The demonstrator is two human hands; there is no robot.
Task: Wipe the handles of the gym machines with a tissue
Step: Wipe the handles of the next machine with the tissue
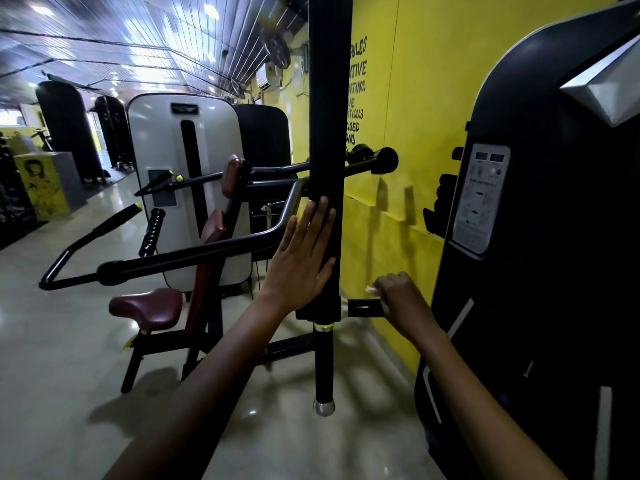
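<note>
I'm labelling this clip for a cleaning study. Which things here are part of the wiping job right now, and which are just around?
In the job:
- tissue, bunched in the right hand
- short black handle that the right hand wipes
- black padded post, left hand flat against it

Just around:
- maroon seat
- white machine shroud
- instruction placard
- yellow wall

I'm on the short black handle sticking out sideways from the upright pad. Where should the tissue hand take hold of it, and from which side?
Take the short black handle on its free outer end, coming from the yellow-wall side, as the right hand does with the tissue. Its inner end meets a silver collar at the upright pad, which the left hand braces flat, so likely only the outer length leaves room for a wrapped grip.
</note>
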